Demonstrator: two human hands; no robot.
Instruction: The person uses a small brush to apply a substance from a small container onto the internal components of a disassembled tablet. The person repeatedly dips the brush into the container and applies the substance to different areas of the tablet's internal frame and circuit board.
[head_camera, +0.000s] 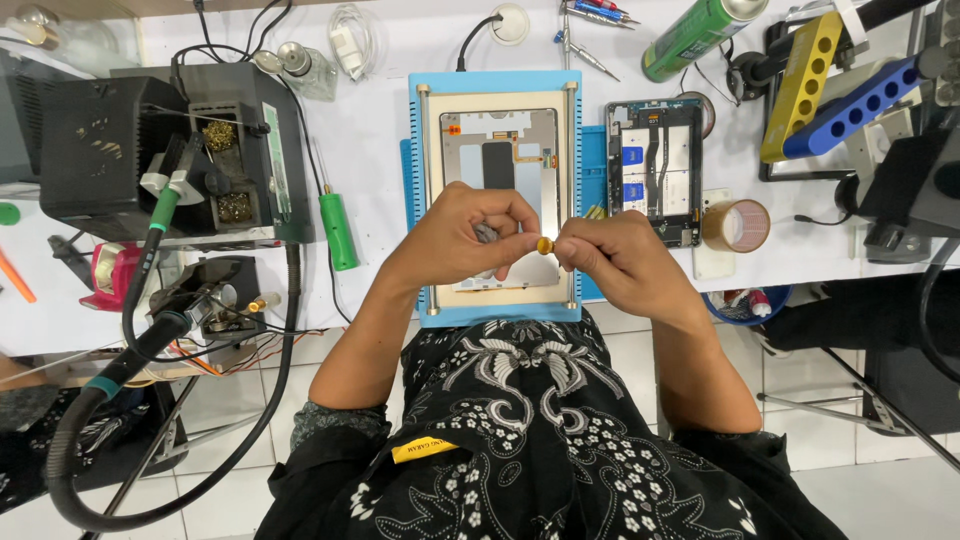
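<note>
Yellow bit (544, 244) was pinched between both grips, left hand (462, 240) and right hand (620, 262) pressed together on it, over the tablet back (500, 160) on the blue mat (420, 180).

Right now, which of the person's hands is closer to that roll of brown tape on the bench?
The right hand. It lies just beside the roll of brown tape; the left hand sits farther off, beyond the right one.

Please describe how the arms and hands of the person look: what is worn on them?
Both the left hand and the right hand are bare, without gloves, and I see no rings or watch. The forearms are uncovered. Dark short sleeves with a white flower pattern end near the elbows.
</note>
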